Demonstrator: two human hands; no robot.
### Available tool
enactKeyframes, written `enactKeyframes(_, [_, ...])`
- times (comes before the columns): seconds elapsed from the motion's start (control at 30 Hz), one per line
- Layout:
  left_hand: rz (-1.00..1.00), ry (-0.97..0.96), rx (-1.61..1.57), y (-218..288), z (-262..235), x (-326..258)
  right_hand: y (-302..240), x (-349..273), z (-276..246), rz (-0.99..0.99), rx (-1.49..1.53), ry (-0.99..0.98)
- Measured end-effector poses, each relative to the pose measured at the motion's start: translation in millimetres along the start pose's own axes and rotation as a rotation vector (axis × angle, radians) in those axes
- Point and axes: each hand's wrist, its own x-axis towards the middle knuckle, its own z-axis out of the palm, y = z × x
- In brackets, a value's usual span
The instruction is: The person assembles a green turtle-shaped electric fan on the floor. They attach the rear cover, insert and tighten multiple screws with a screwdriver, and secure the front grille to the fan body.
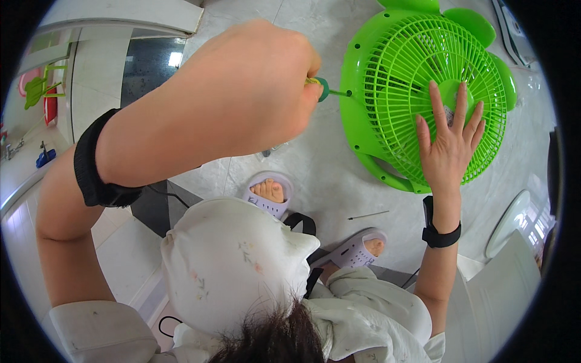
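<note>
A bright green fan with a round slatted grille lies on the floor at the upper right, leaf-like green lobes round its far edge. My left hand is closed round a screwdriver with a green and yellow handle, most of it hidden in my fist. The screwdriver's thin shaft points right, its tip at a hole in the fan's left rim. I cannot see whether a screw sits in that hole. My right hand lies flat on the grille with its fingers spread, near the hub.
A thin dark rod lies on the grey tiled floor between the fan and my feet in lilac slippers. To the right is a white oval piece. A white device stands beyond the fan; a sink counter is at left.
</note>
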Motion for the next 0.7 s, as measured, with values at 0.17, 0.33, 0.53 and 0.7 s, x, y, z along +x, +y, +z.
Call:
enactKeyframes(0.17, [0.084,0.065,0.0,3.2,-1.7,-0.4,-1.1,0.0,-0.5,-0.001,-0.012,0.005])
enactKeyframes(0.33, [0.116,0.101,-0.01,6.5,-2.4,2.3,-1.9,0.4,0.5,0.003,-0.019,0.01])
enactKeyframes(0.53, [0.024,0.039,-0.007,5.9,-1.5,1.1,-0.1,-1.0,1.2,-0.008,-0.024,0.009])
enactKeyframes(0.7, [0.019,0.045,-0.057,4.4,4.3,5.9,-0.1,-0.4,2.4,-0.01,-0.016,0.017])
